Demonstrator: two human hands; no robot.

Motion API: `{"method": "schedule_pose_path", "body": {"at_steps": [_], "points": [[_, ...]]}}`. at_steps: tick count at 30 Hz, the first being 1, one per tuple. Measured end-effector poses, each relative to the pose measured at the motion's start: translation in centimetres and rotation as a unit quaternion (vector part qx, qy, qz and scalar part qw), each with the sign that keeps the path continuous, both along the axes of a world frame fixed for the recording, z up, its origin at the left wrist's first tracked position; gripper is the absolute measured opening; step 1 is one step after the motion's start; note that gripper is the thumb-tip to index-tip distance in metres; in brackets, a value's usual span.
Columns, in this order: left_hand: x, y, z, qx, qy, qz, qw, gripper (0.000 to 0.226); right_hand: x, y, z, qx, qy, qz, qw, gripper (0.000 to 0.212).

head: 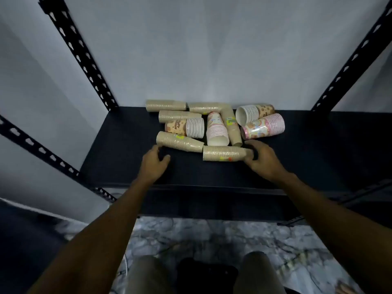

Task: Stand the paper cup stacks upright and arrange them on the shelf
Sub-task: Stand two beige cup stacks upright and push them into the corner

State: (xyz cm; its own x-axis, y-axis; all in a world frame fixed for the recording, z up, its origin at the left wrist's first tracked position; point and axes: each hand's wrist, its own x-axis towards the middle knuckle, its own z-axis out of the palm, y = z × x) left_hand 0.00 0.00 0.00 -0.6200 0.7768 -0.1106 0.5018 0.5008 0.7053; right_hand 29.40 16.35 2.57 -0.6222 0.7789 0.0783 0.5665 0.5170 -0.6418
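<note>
The black metal shelf (118, 149) carries the whole job: every paper cup stack lies on its side in a loose heap toward the back wall, none yet upright. Taking the nearest kraft stack (224, 153) as the landmark, a second kraft stack (179, 141) lies just to its left and touches it end to end; behind it stand in a jumble a pink-printed stack (217, 132) and a long kraft stack (232, 127), with a pink bear-print stack (263, 128) behind and to its right and a brown-print stack (184, 127) behind and to its left. Three more kraft stacks lie farthest back. The right hand (262, 159) is at the landmark's right, narrow end, fingers curled round it in a grip. The left hand (153, 163) hovers left of the landmark, near the wide end of the second kraft stack, fingers loosely curled and grasping nothing. These stacks should be light, and the nested cups may slide apart if lifted by one end; thin paper walls will crush under a hard squeeze. Holding mid-length, or with a hand at each end, looks safest when tipping one up.
</note>
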Motion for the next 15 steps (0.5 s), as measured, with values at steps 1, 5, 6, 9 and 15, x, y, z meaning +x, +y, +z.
{"method": "schedule_pose_path", "body": {"at_steps": [1, 5, 6, 9, 15], "points": [[-0.3, 0.3, -0.8, 0.026, 0.023, 0.000, 0.999, 0.051, -0.1, 0.0, -1.2, 0.016, 0.033, -0.004, 0.999, 0.045], [-2.2, 1.9, -3.9, 0.077, 0.068, 0.020, 0.995, 0.070, -0.3, -0.2, -5.7, 0.029, 0.104, -0.039, 0.993, 0.052], [-2.8, 2.3, -4.7, 0.082, 0.079, 0.020, 0.993, 0.078, -0.3, 0.0, -6.6, 0.033, 0.119, -0.043, 0.991, 0.053], [-4.2, 3.6, -5.8, 0.096, 0.098, -0.010, 0.991, 0.097, 0.1, 0.7, -7.9, 0.039, 0.135, -0.041, 0.989, 0.051], [-5.4, 4.0, -6.7, 0.127, 0.141, -0.077, 0.979, 0.084, 0.9, 1.0, -8.6, 0.019, 0.168, -0.030, 0.985, 0.045]]}}
